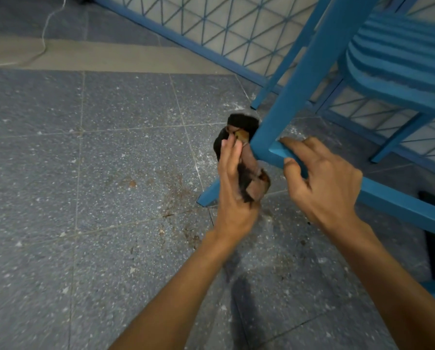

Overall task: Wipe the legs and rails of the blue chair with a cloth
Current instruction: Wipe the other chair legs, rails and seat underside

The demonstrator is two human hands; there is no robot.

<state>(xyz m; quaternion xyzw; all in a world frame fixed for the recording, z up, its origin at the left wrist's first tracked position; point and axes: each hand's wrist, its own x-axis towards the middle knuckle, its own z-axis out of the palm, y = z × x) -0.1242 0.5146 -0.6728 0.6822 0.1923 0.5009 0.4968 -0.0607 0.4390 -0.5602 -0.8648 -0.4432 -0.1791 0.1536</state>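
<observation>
Blue chair (400, 59): slatted seat, square legs; dark cloth (241, 123) against near leg (287, 109).

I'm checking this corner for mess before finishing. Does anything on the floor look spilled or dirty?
Yes: brown smears and crumbs are scattered over the grey floor tiles, beside the blue chair leg where the left hand holds the cloth. Some whitish dust also lies around the legs' feet.

The blue chair (400, 59) runs off the top and right edges. The left hand (234, 193) covers much of the blurred cloth (241, 123); together they hide part of the front leg (299, 92). The right hand (325, 183) covers a stretch of the side rail (393, 202).
</observation>
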